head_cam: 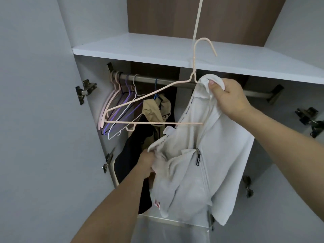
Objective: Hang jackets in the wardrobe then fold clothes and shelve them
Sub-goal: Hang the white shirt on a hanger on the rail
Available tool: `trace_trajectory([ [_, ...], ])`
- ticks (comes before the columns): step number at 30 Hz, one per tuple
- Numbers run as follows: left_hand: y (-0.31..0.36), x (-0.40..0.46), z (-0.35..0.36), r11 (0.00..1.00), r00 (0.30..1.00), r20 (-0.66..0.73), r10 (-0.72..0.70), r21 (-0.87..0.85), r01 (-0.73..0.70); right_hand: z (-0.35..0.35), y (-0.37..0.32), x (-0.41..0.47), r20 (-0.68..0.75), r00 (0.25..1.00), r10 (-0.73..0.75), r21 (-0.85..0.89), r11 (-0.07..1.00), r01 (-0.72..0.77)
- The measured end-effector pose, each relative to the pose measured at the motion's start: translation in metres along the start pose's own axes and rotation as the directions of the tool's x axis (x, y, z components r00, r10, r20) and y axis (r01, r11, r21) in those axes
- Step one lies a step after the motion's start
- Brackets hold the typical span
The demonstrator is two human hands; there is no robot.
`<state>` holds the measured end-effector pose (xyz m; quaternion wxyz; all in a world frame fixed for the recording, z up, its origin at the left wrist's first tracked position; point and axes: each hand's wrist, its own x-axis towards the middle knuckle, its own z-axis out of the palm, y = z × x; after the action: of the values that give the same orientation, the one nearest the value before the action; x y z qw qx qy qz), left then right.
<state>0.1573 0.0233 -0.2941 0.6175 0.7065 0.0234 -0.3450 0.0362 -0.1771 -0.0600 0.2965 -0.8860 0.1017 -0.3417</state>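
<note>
Your right hand (228, 97) clenches white jacket (201, 163) shoulder on pink hanger (157, 109), frame centre; left hand (145, 162) grips collar. Free end unthreaded: jacket may slide off.

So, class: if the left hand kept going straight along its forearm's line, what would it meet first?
Probably the dark garment hanging under the metal wardrobe rail, just past the left hand; depth is unclear.

Your left hand (146, 162) and right hand (228, 97) are bare, no rings or watch showing; both forearms look sleeveless as far as the frame reaches.
</note>
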Motion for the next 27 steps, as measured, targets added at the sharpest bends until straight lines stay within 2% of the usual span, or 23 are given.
trace_trajectory([
  [3,0.032,-0.004,-0.042,0.987,0.998,-0.044,0.038,-0.154,-0.045,-0.015,0.022,-0.009,0.04,0.999,0.023,-0.078,0.997,-0.02],
  [5,0.061,-0.012,-0.07,0.982,0.999,0.004,0.038,-0.185,-0.036,-0.021,0.038,-0.015,0.068,0.998,0.018,-0.154,0.988,-0.007],
  [11,0.132,-0.048,-0.092,0.991,0.987,0.13,0.096,0.078,-0.107,-0.018,0.057,-0.023,0.152,0.988,-0.027,-0.33,0.941,0.077],
  [14,0.154,-0.068,-0.081,0.978,0.987,0.09,0.136,0.146,-0.148,-0.013,0.053,-0.022,0.222,0.975,-0.007,-0.308,0.948,0.077],
  [17,0.169,-0.084,-0.044,0.929,0.957,0.059,0.284,0.23,-0.29,0.009,0.042,-0.027,0.301,0.953,-0.016,-0.248,0.964,0.094],
  [20,0.17,-0.093,0.01,0.763,0.841,0.202,0.503,0.354,-0.541,0.036,0.042,-0.028,0.296,0.955,-0.01,-0.176,0.982,0.065],
  [21,0.167,-0.092,0.02,0.666,0.801,0.223,0.556,0.456,-0.59,0.04,0.045,-0.027,0.258,0.966,0.023,-0.117,0.993,0.007],
  [22,0.164,-0.087,0.023,0.52,0.762,0.225,0.608,0.612,-0.596,0.042,0.05,-0.025,0.221,0.973,0.069,-0.048,0.997,-0.06],
  [23,0.161,-0.082,0.02,0.363,0.732,0.237,0.639,0.746,-0.559,0.043,0.054,-0.024,0.195,0.975,0.109,0.015,0.993,-0.114],
  [24,0.158,-0.076,0.015,0.276,0.72,0.264,0.642,0.796,-0.538,0.045,0.059,-0.022,0.177,0.975,0.132,0.057,0.988,-0.145],
  [27,0.151,-0.061,0.005,0.226,0.736,0.38,0.56,0.785,-0.577,0.056,0.066,-0.014,0.155,0.974,0.165,0.104,0.978,-0.182],
])
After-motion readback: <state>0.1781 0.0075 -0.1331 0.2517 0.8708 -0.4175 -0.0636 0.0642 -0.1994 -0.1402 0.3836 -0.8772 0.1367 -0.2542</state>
